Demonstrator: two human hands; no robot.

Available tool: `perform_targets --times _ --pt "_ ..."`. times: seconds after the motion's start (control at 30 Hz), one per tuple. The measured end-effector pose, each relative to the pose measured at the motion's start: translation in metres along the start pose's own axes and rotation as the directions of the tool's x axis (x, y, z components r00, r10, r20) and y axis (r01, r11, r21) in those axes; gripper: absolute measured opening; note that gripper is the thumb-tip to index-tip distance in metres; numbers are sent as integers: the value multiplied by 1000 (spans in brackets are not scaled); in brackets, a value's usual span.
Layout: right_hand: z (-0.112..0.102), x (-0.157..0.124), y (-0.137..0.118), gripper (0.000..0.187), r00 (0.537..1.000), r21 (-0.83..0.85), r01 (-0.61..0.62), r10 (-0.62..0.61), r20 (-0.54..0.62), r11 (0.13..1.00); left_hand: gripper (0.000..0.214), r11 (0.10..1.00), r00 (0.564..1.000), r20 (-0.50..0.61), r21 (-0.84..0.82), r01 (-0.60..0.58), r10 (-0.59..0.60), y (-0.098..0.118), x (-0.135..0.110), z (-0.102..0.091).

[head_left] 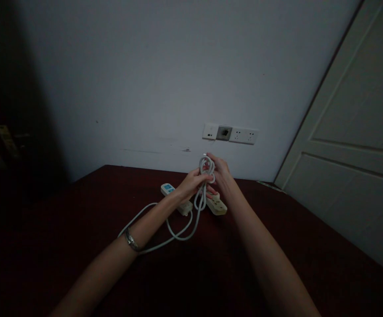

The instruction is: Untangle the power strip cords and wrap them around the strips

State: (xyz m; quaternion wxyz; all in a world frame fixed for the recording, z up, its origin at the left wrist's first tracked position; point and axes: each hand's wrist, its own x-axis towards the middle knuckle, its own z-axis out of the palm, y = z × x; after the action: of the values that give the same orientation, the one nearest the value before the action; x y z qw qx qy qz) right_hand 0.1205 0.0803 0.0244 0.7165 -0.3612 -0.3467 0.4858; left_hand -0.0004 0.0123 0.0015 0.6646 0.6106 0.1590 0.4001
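Two hands [190,185], two power strips [218,207], four wall plates [209,130]

From where I stand, the surface [88,211] is a deep, dark red, its near part lost in shadow. On it, around the middle, lies a white power strip [167,188] with blue at its far end, partly hidden from view. Just to its right sits a yellowish socket block [218,206], set at a slant. Nearer, pale cord [182,239] spreads leftward in loose, crossing curves.
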Motion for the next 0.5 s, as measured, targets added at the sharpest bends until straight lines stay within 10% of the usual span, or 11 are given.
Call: perform_targets --times 0.23,0.5 --pt "11 -10 -2 8 1000 -105 15 -17 -24 994 43 953 973 219 -276 128 -67 2 1 -22" --pt "23 -8 7 13 1000 -101 -10 7 -26 995 26 922 985 168 -374 103 -42 6 -2 -28"
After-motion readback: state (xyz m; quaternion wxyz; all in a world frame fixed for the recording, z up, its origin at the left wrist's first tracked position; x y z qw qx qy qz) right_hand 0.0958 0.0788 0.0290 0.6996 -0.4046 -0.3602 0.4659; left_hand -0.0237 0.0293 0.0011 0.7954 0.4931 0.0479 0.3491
